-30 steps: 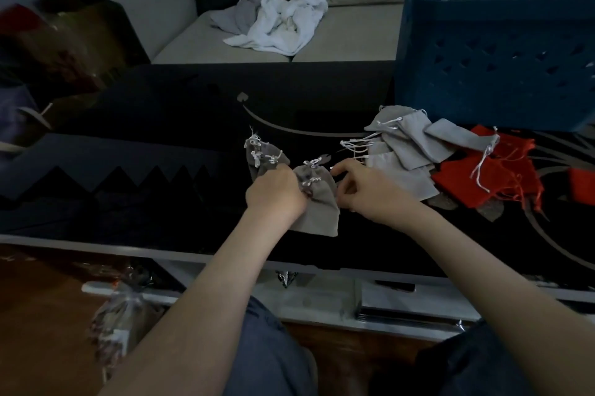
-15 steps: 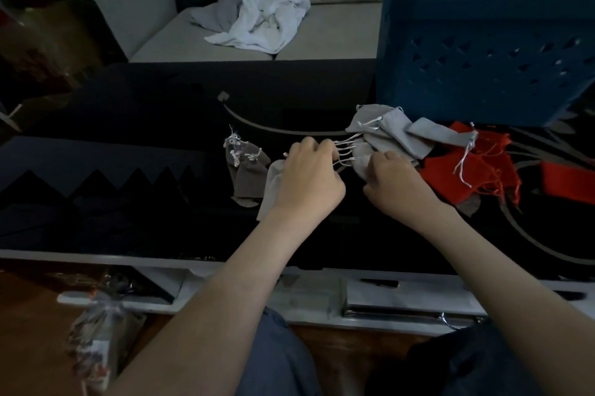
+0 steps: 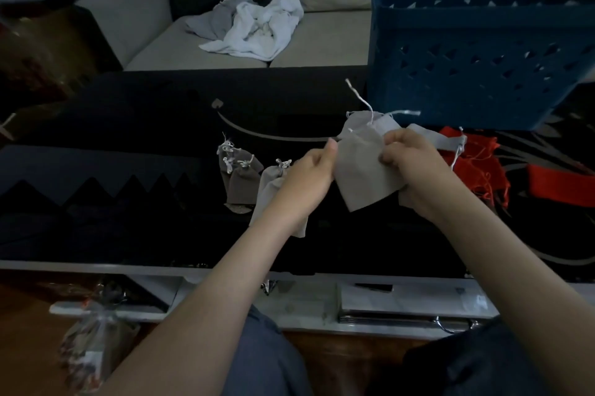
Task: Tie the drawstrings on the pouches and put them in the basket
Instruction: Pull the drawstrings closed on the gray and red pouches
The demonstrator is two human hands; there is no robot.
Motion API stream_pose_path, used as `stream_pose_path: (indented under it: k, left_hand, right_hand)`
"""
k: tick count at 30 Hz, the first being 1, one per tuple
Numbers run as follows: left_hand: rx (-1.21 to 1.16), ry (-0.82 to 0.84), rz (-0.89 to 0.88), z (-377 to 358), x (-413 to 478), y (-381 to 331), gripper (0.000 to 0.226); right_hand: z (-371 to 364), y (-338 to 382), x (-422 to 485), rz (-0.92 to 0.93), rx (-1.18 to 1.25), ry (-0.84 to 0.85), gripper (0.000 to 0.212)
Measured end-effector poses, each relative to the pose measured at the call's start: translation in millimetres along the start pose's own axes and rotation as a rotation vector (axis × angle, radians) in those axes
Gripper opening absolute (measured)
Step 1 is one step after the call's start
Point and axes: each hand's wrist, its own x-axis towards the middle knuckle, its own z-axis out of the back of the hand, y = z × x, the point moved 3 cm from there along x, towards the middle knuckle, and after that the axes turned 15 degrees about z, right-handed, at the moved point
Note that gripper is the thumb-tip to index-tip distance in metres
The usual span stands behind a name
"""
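— Where is the pouch being worked on?
— The grey pouch [image 3: 363,170] is held between both hands over the dark table [image 3: 128,125]. It is just in front of the blue basket [image 3: 476,51], which stands at the table's far right.
— Which way does it point?
— Its long axis runs from near to far. The mouth is the far end and leans slightly right, toward the basket. A bottom corner points back at the person.
— And the drawstrings?
— The drawstrings [image 3: 360,96] stick out loose from the mouth, one rising upward and another trailing to the right.
— What about the left hand?
— The left hand [image 3: 306,176] has its fingers curled, and the thumb tip pinches the pouch's left edge.
— The right?
— The right hand [image 3: 409,167] is curled too and grips the right edge near the mouth.
— What lies around them?
— A few tied pouches [image 3: 240,176] lie on the table left of the hands, with their knotted mouths at the far end. One is partly under the left wrist. Red pouches [image 3: 473,163] are heaped to the right, near the basket. A white cloth [image 3: 257,28] lies crumpled on the sofa [image 3: 322,41] behind.
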Motion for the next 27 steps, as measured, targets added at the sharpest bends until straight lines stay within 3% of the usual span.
stream_pose_path:
  k: [2, 4, 9, 12, 19, 27]
  left_hand:
    - [-0.297, 0.117, 0.171, 1, 2, 2, 0.043]
    - [-0.418, 0.129, 0.254, 7, 4, 5, 0.042]
    - [-0.412, 0.065, 0.199, 10, 6, 11, 0.027]
    - [-0.399, 0.081, 0.167, 6, 3, 11, 0.018]
    - [-0.521, 0.075, 0.135, 6, 2, 6, 0.020]
    - [-0.708, 0.022, 0.138, 9, 2, 5, 0.028]
  right_hand:
    - [-4, -3, -1, -0.046, 0.020, 0.115, 0.024]
    - [-8, -6, -3, -0.102, 0.038, 0.199, 0.031]
    - [-15, -10, -5, -0.228, 0.208, 0.202, 0.020]
    - [-15, -11, -4, -0.180, 0.208, 0.155, 0.031]
    - [-15, -10, -6, -0.123, 0.176, 0.194, 0.013]
    - [-13, -14, -5, -0.119, 0.166, 0.196, 0.017]
